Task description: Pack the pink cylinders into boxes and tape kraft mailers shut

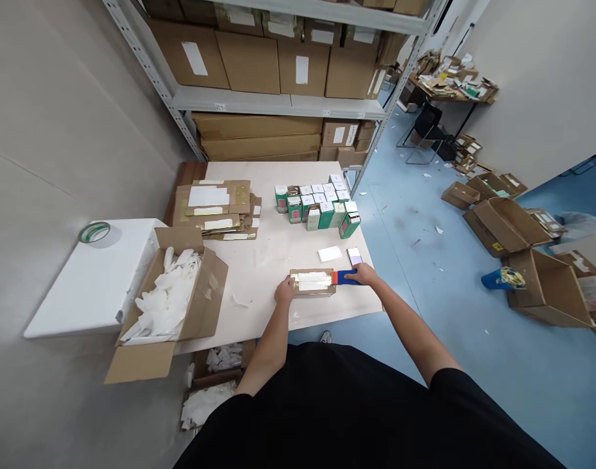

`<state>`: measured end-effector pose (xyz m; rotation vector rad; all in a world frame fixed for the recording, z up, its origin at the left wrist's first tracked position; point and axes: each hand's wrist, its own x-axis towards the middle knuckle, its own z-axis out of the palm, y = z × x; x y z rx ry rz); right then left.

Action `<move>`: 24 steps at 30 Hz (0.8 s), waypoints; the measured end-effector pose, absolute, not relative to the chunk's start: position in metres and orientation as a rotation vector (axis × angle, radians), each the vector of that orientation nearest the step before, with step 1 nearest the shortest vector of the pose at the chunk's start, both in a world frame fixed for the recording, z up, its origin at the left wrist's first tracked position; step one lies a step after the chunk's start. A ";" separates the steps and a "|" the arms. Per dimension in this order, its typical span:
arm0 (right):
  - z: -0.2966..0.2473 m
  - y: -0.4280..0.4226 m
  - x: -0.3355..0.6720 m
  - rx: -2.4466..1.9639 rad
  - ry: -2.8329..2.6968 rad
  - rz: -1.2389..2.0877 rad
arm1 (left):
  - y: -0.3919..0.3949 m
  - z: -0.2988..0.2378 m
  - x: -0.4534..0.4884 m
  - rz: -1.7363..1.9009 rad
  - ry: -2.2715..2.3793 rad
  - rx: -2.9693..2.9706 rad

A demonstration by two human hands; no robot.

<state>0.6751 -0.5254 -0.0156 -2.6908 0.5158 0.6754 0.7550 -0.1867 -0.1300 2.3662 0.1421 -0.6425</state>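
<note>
A small brown cardboard box lies lengthwise near the table's front edge, with white labels and a shiny strip along its top. My left hand grips its left end, fingers partly hidden by the hand. Closed round a blue tool with an orange end, which looks like a tape dispenser, is my right hand. The orange end meets the right end of the box. Behind them lie a white card and a phone-like flat object, close to my right hand.
Several green-and-white small boxes stand together at the table's back right. Flattened cardboard is stacked at the back left. An open carton full of white paper scraps stands left. Loaded shelving rises behind; cartons litter the floor at right.
</note>
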 end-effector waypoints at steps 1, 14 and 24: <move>-0.017 -0.532 0.672 -2.692 0.541 0.686 | -0.189 -0.130 0.756 -0.658 0.127 2.390; -0.020 -0.536 0.659 -2.659 0.703 0.773 | -0.183 -0.132 0.763 -0.713 0.027 2.406; 0.005 -0.473 0.655 -2.577 0.685 0.532 | -0.137 -0.139 0.783 -0.673 0.173 2.038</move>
